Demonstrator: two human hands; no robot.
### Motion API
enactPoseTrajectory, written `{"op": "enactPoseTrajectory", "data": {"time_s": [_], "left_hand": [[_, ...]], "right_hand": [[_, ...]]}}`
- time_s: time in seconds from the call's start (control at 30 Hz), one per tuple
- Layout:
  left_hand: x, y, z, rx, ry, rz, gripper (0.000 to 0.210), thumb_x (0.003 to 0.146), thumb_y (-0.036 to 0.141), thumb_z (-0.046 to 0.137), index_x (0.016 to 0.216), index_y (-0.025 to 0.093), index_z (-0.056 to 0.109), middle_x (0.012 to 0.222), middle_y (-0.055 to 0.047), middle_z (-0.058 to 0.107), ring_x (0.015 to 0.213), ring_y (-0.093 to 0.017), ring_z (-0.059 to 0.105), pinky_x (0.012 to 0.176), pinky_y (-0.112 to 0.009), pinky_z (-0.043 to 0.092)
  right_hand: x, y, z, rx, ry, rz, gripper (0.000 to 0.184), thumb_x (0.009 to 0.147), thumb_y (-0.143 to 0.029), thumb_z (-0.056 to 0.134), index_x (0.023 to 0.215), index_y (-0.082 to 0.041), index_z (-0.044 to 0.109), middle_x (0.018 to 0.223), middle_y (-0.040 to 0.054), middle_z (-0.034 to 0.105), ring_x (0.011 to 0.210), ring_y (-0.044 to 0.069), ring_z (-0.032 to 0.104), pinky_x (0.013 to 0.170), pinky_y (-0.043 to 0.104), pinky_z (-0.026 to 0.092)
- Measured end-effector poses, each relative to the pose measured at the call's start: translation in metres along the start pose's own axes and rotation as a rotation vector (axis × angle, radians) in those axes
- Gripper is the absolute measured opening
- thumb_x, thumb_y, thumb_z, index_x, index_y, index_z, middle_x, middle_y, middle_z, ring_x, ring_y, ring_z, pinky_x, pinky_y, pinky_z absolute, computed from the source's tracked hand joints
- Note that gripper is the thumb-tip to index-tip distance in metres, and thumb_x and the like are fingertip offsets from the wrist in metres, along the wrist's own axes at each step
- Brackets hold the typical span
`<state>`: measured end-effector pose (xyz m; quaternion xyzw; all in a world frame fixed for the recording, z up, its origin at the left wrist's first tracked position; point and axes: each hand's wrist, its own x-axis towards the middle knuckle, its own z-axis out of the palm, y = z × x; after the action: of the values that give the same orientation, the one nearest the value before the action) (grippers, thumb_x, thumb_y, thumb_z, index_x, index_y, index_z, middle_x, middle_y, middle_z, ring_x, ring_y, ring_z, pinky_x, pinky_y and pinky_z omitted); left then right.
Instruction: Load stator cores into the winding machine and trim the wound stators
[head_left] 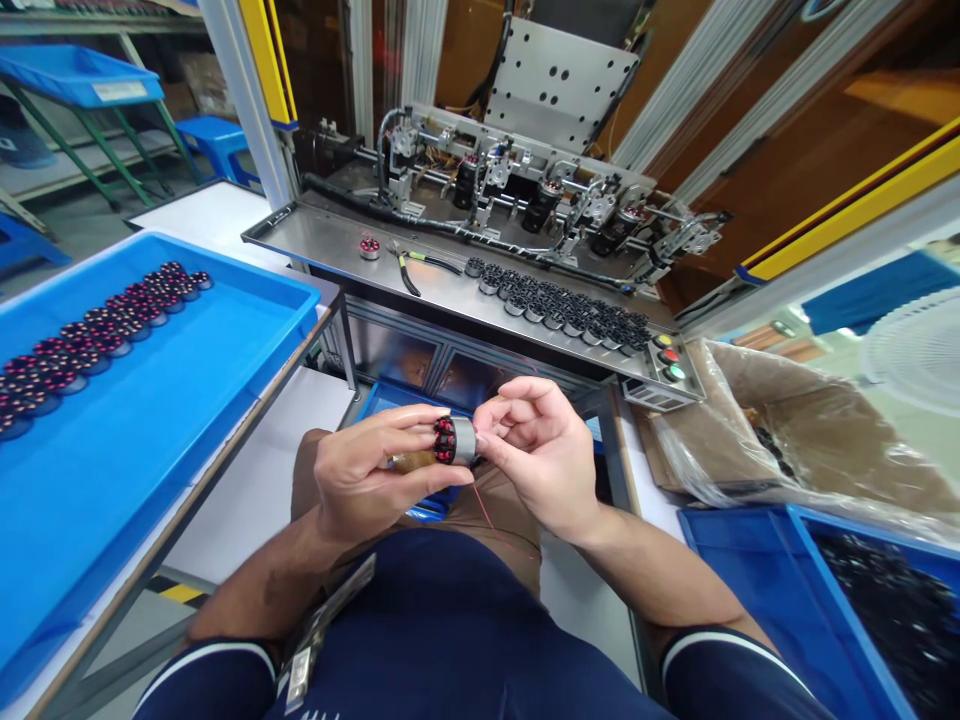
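Above my lap, my left hand [382, 460] is closed round a motor stator [463, 440], a grey metal ring with red windings on its left face. My right hand [544, 450] is at the stator's other end, thumb and index finger pinched together against it; what lies between those fingertips is too small to make out. From beneath the stator a thin red wire [484, 507] trails down over my lap. Pliers [409, 270] with black and green handles lie on the metal ledge, beside one red-wound stator [370, 248].
Several black-topped stators [562, 305] stand in rows on the ledge [315, 240] before a machine [517, 170]. On my left, a blue tray [187, 400] holds rows of wound stators. To the right are coloured buttons [667, 357], a plastic-lined carton [825, 420] and a blue bin [735, 540] of black parts.
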<state>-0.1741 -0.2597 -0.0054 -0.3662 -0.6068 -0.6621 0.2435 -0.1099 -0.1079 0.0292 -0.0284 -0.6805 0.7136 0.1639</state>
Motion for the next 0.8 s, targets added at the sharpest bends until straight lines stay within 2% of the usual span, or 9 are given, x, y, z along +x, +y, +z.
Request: {"op": "enactPoseTrajectory", "data": {"time_s": [0.13, 0.23, 0.3, 0.37, 0.53, 0.67, 0.8], "left_hand": [[-0.002, -0.002, -0.002, 0.033, 0.023, 0.012, 0.029, 0.060, 0.035, 0.092, 0.083, 0.025, 0.077, 0.086, -0.002, 0.080, 0.064, -0.018, 0.074, 0.058, -0.028, 0.063], [-0.007, -0.006, -0.004, -0.005, 0.046, -0.016, 0.027, 0.061, 0.028, 0.092, 0.083, 0.024, 0.078, 0.086, -0.002, 0.080, 0.071, -0.020, 0.076, 0.064, -0.029, 0.064], [-0.011, -0.010, -0.005, -0.099, 0.064, -0.101, 0.025, 0.061, 0.025, 0.092, 0.082, 0.022, 0.078, 0.090, -0.003, 0.080, 0.080, -0.022, 0.077, 0.071, -0.031, 0.065], [-0.014, -0.013, -0.003, -0.244, 0.085, -0.234, 0.025, 0.061, 0.031, 0.092, 0.078, 0.021, 0.077, 0.094, -0.006, 0.080, 0.085, -0.024, 0.077, 0.075, -0.034, 0.064], [-0.014, -0.018, 0.004, -0.529, 0.174, -0.515, 0.035, 0.058, 0.046, 0.092, 0.063, 0.019, 0.070, 0.084, -0.004, 0.079, 0.080, -0.021, 0.076, 0.071, -0.031, 0.062], [-0.012, -0.021, 0.009, -0.616, 0.199, -0.617, 0.045, 0.055, 0.051, 0.092, 0.057, 0.017, 0.063, 0.069, -0.001, 0.073, 0.070, -0.017, 0.073, 0.070, -0.028, 0.060], [-0.013, -0.024, 0.009, -0.638, 0.169, -0.637, 0.041, 0.055, 0.050, 0.092, 0.066, 0.019, 0.068, 0.075, 0.000, 0.074, 0.065, -0.013, 0.070, 0.062, -0.021, 0.056]], "right_hand": [[-0.001, 0.001, -0.001, 0.007, -0.024, -0.006, 0.039, 0.074, -0.019, 0.080, 0.096, -0.023, 0.047, 0.071, -0.0047, 0.066, 0.063, 0.009, 0.062, 0.059, 0.022, 0.049], [-0.003, 0.003, -0.001, -0.013, -0.020, -0.025, 0.038, 0.075, -0.019, 0.079, 0.096, -0.022, 0.048, 0.074, -0.0035, 0.067, 0.064, 0.009, 0.062, 0.059, 0.022, 0.050], [-0.004, 0.003, 0.001, -0.022, -0.016, -0.069, 0.037, 0.077, -0.019, 0.079, 0.096, -0.022, 0.048, 0.074, -0.0031, 0.068, 0.063, 0.009, 0.062, 0.058, 0.022, 0.050], [-0.006, 0.003, 0.002, -0.015, -0.025, -0.137, 0.035, 0.078, -0.018, 0.079, 0.097, -0.021, 0.049, 0.074, -0.0034, 0.067, 0.062, 0.008, 0.062, 0.057, 0.021, 0.051], [-0.006, 0.005, 0.005, -0.032, -0.045, -0.324, 0.030, 0.083, -0.019, 0.076, 0.098, -0.021, 0.051, 0.074, -0.0031, 0.065, 0.062, 0.008, 0.062, 0.058, 0.021, 0.055], [-0.002, 0.008, 0.004, -0.064, -0.036, -0.421, 0.027, 0.084, -0.013, 0.074, 0.099, -0.020, 0.052, 0.076, -0.0030, 0.064, 0.064, 0.006, 0.062, 0.060, 0.018, 0.055], [0.000, 0.008, 0.001, -0.148, -0.011, -0.451, 0.026, 0.082, -0.010, 0.073, 0.096, -0.018, 0.053, 0.077, -0.0029, 0.063, 0.064, 0.006, 0.060, 0.061, 0.018, 0.053]]}}
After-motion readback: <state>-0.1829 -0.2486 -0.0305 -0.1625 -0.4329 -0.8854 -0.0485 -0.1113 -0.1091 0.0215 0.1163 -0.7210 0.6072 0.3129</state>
